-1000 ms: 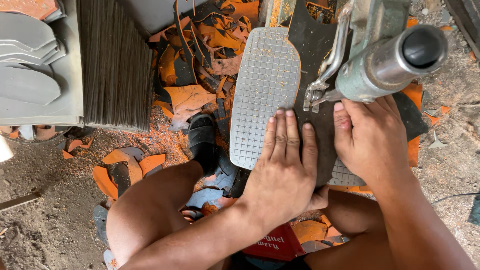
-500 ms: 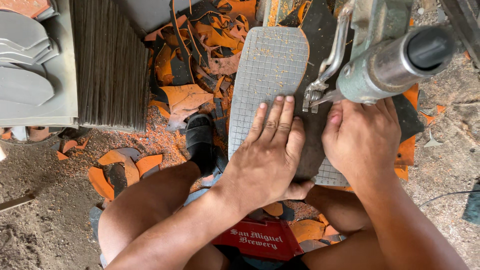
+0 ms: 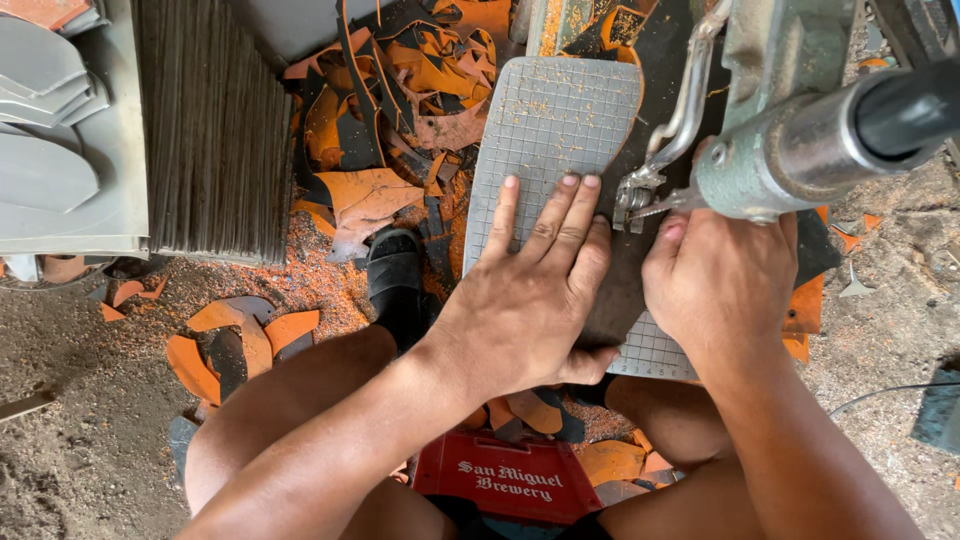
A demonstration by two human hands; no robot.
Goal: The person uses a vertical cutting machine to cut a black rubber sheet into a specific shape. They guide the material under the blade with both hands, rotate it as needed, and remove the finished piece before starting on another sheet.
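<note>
1. Grey sole-shaped rubber sheet with a fine grid pattern [image 3: 553, 135] lies flat on the dark machine tabletop [image 3: 650, 120], its rounded toe end pointing away from me and its near end under my hands.
2. My left hand [image 3: 530, 300] presses palm-down on the sheet, fingers spread and flat; the grip is released, not closed round anything. I judge this flat hold keeps the sheet from lifting or twisting at the cutter.
3. My right hand [image 3: 722, 285] rests on the sheet's right portion, just under the grey-green metal machine arm [image 3: 790, 150]; fingers curl downward, so I cannot tell whether this grip pinches the edge or merely presses.
4. The small metal cutting head [image 3: 640, 195] sits between the two hands, touching or just above the sheet; I judge the hands flank it to steer the material.
5. Orange and black rubber offcuts [image 3: 400, 110] litter the floor beyond.
6. A red rectangular plastic crate with white lettering [image 3: 505, 480] sits beneath my legs.
7. A stack of grey sole blanks [image 3: 45, 150] stands far left.
</note>
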